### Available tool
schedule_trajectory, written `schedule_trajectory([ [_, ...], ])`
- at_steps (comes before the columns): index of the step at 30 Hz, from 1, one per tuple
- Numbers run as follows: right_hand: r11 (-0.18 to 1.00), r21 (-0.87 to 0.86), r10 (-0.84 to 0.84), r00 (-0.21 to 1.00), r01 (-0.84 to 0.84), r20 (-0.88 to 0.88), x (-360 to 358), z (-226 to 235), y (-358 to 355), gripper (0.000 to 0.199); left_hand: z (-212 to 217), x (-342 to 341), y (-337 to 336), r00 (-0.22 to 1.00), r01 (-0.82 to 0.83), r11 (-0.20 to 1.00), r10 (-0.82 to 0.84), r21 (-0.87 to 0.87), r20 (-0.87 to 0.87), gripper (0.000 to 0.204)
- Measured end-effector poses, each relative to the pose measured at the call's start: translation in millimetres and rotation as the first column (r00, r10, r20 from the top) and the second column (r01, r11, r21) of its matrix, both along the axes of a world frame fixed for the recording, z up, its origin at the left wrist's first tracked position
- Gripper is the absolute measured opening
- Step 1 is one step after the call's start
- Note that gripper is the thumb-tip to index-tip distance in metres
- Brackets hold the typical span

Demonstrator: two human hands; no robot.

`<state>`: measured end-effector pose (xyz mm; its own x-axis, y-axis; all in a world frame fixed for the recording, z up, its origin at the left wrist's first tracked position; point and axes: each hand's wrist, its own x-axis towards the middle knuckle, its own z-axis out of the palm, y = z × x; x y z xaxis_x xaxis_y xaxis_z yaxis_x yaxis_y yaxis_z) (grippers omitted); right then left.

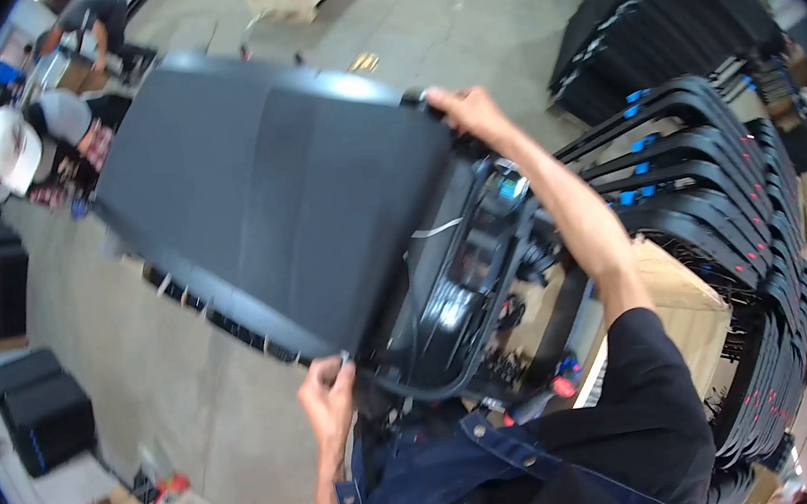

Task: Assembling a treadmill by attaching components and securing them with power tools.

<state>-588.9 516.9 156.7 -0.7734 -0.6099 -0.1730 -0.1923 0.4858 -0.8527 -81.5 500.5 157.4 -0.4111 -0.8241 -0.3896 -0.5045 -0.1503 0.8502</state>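
Head view. A large black chair back (266, 198) with a fabric panel is held up at chest height, tilted, its frame and dark underside turned toward the person's body. The left hand (327, 394) is closed on the near lower edge of the panel, fingers curled around the rim. The right hand (467, 108) is closed on the far upper corner, arm stretched out across the frame. The step in hand is judged to be carrying or turning the part between both hands; the next move would call for a firm two-handed hold and clearance from the stacked frames just beside the right arm.

Surface and room: a grey concrete floor (190, 399) is seen below. A long row of stacked black chair frames (710, 204) with blue clips stands at right, a cardboard box (692, 302) near them. Black stacked seats (40, 407) sit at left. Another person in a white cap (8, 147) is crouched at upper left, well apart.
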Motion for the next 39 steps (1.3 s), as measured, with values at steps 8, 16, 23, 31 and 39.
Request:
schedule_trajectory([
  [8, 0.986, 0.165, 0.02, 0.999, -0.027, 0.043, -8.2, -7.7, 88.9, 0.058, 21.2, 3.8, 33.6, 0.99, 0.135, 0.985, -0.138, -0.103, -0.02, 0.012],
  [16, 0.959, 0.096, -0.222, 0.914, 0.268, -0.339, -5.7, -51.4, 97.7, 0.044, 4.9, -6.0, 54.3, 0.966, 0.252, 0.818, -0.241, -0.517, 0.09, 0.015],
  [23, 0.842, -0.171, -0.539, 0.809, 0.511, -0.236, 28.9, -53.4, 81.5, 0.042, -26.8, -19.0, 54.8, 0.95, 0.311, 0.774, -0.275, -0.552, 0.151, 0.016],
  [31, 0.866, -0.355, -0.414, 0.903, 0.353, -0.111, 40.4, -46.0, 131.2, 0.043, 1.8, -40.7, 40.5, 0.833, 0.5, 0.794, -0.332, -0.346, 0.442, 0.028],
  [39, 0.814, 0.534, -0.274, 0.962, 0.227, 0.009, 266.7, -220.0, 273.2, 0.018, 6.2, -59.3, 34.7, 0.528, 0.784, 0.561, -0.377, -0.266, 0.761, 0.023],
])
